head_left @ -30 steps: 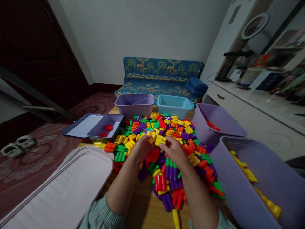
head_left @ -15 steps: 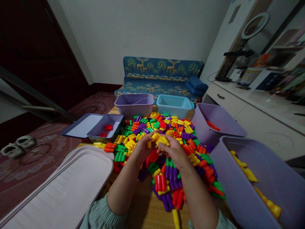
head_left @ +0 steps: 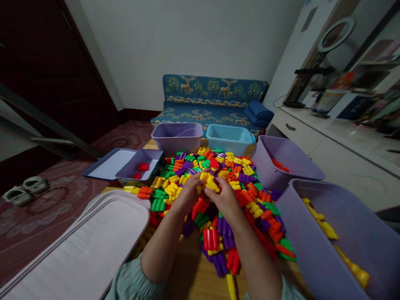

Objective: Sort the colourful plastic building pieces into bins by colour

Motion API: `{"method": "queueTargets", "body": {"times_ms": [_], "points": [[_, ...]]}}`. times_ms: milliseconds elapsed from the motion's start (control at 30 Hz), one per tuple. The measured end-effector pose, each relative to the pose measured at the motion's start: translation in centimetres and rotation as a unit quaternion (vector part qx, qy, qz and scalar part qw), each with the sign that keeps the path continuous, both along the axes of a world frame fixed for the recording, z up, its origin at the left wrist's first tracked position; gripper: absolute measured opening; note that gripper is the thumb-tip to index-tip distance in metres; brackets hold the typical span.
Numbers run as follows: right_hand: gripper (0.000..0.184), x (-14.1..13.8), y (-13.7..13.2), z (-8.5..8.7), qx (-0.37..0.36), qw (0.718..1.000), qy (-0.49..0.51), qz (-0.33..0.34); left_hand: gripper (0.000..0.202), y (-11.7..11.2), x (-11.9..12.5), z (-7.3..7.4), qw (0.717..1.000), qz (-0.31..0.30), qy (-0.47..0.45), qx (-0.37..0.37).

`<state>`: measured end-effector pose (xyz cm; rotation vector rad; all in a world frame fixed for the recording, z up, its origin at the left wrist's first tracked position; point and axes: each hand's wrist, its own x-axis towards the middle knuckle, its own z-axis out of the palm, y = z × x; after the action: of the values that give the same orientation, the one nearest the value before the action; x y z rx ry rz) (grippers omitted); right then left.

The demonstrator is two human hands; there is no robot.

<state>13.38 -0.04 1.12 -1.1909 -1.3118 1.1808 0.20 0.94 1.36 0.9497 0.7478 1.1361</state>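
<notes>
Yellow plastic building blocks point(head_left: 208, 181) are held between my two hands, above a heap of mixed blocks. My left hand point(head_left: 191, 188) is closed on the yellow blocks from the left, its fingers partly hidden behind them. From the right, my right hand point(head_left: 221, 194) grips them with the thumb across the front. Under and around my hands lie red, green, purple, orange and yellow blocks point(head_left: 187, 166) spread over the wooden table point(head_left: 187, 266). A pair of red blocks point(head_left: 210, 239) rests near my right forearm.
At the back stand a purple bin point(head_left: 178, 143) and a light blue bin point(head_left: 230, 143). On the right, one purple bin point(head_left: 265, 166) has red pieces, another point(head_left: 290, 216) yellow ones. A metal tin point(head_left: 125, 180) with red blocks and stacked white lids point(head_left: 103, 233) lie left.
My hands have turned the yellow blocks slightly and drawn closer together around them. My right hand's fingers and thumb have shifted. The bins and the heap stay as they were.
</notes>
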Motion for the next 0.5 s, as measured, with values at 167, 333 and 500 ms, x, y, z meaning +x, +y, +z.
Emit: {"method": "queueTargets", "body": {"times_ms": [167, 333, 500], "points": [[0.039, -0.3, 0.0, 0.5, -0.001, 0.999, 0.047, -0.013, 0.052, 0.2, 0.4, -0.3, 0.996, 0.046, 0.07, 0.023], [0.049, 0.1, 0.2, 0.6, -0.046, 0.992, 0.115, -0.025, 0.041, 0.7, -0.1, -0.5, 0.974, 0.123, 0.167, 0.088], [0.04, 0.7, 0.2, 0.7, 0.009, 0.997, 0.065, -0.037, 0.027, 1.0, -0.9, -0.8, 0.82, 0.25, 0.414, 0.306]]}}
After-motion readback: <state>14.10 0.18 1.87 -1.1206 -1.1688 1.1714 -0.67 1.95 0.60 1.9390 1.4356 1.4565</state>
